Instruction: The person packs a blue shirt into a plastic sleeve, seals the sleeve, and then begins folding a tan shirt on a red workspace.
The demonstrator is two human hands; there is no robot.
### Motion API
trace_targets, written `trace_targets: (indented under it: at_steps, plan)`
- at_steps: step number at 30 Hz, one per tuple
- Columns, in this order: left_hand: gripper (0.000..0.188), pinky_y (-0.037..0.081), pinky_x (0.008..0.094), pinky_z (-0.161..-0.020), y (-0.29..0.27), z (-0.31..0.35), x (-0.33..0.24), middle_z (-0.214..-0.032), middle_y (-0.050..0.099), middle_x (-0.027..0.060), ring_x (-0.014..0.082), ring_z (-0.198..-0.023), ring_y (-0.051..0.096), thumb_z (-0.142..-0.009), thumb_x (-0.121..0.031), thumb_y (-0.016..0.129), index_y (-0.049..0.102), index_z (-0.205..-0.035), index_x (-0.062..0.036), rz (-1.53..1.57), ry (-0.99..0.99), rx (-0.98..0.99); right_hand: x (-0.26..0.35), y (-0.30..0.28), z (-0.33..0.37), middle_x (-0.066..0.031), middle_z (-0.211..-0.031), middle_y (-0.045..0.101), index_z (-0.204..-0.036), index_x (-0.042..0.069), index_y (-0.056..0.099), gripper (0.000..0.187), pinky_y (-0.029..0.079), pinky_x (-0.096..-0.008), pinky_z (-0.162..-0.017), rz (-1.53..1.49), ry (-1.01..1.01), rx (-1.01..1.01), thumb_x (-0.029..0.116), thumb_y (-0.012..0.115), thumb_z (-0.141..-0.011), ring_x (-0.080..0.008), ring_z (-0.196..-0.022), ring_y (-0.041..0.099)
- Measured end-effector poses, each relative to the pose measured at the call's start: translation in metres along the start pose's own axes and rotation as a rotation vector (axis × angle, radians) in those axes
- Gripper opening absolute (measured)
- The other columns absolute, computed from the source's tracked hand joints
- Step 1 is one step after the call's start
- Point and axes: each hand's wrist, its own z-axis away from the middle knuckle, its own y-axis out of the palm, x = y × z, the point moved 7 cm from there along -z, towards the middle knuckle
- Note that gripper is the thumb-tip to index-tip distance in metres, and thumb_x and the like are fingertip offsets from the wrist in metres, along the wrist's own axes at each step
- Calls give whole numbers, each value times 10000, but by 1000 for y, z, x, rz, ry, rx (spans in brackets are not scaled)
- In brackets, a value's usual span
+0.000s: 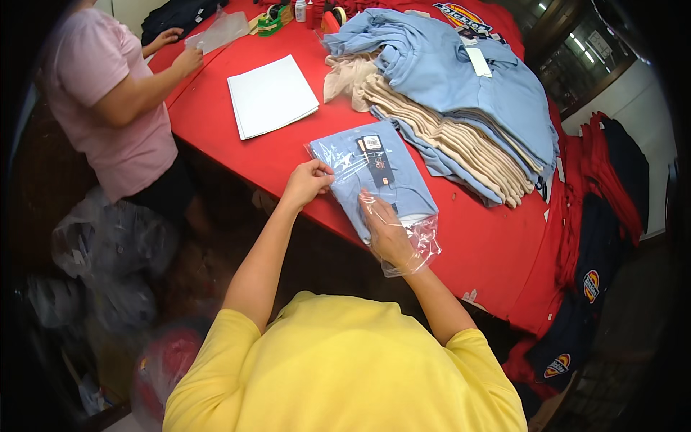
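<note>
We have a folded light-blue shirt (378, 176) partly inside a clear bag (403, 237), lying on the red bench (237, 155) right in front of us. Our left hand (306, 183) pinches the near-left edge of the shirt and bag, fingers closed on it between thumb and forefinger. Our right hand (389, 234) is inside the open mouth of the bag, fingers spread fairly flat under the film and pressing on the lower end of the shirt; we cannot tell whether it grips the cloth or only rests on it.

We judge the shirt light and soft. It will sag and lose its fold if lifted by one corner, so it wants support along an edge or from beneath with a flat palm. The bag is thin, slick and crinkly; it slides over the cloth easily and will bunch or tear if tugged hard, so the loose open end past the shirt is the best place to take it. A dark tag sits on top of the shirt and could catch the film.

Just beyond lies a stack of white sheets (272, 97), and to the right a tall pile of blue and beige shirts (446, 108). Another person in a pink top (108, 101) handles plastic at the far left of the bench.
</note>
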Motion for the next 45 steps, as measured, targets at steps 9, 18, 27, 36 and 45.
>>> trace_targets:
  at_steps: [9,18,27,36,45]
  plan:
    - [113,524,254,-568,6,7,-2,-713,658,43,115,-620,647,-780,-68,724,662,-858,-12,-159,45,-74,8,-4,-11,-168,-1348,525,-1266,22,575,373,351,-446,-1059,115,-171,89,145,566,-914,-351,-1268,451]
    - [120,551,263,-570,6,16,3,-699,665,65,123,-620,662,-799,-65,707,649,-872,10,-31,0,-120,16,0,-30,-142,-1345,535,-1315,48,543,415,411,-432,-948,274,-188,49,101,571,-905,-349,-1037,540]
    - [106,547,277,-583,25,29,-21,-703,676,98,150,-625,675,-805,-80,683,648,-844,12,-182,56,-116,-18,-11,-39,-110,-1033,692,-1055,73,715,232,535,-335,-750,80,-127,-230,56,699,-825,-260,-876,668]
    - [140,567,288,-577,30,29,-25,-732,679,127,168,-646,686,-804,-77,674,655,-870,45,-179,53,-83,-21,-5,-44,-81,-858,666,-984,75,727,212,491,-314,-618,-3,-85,-223,147,761,-788,-234,-719,640]
    - [154,577,308,-610,39,28,-23,-763,681,154,197,-662,695,-855,-52,594,631,-948,65,-292,27,-51,-20,-3,-44,-72,-863,662,-982,106,709,189,498,-349,-587,81,-115,-198,167,743,-806,-264,-701,650]
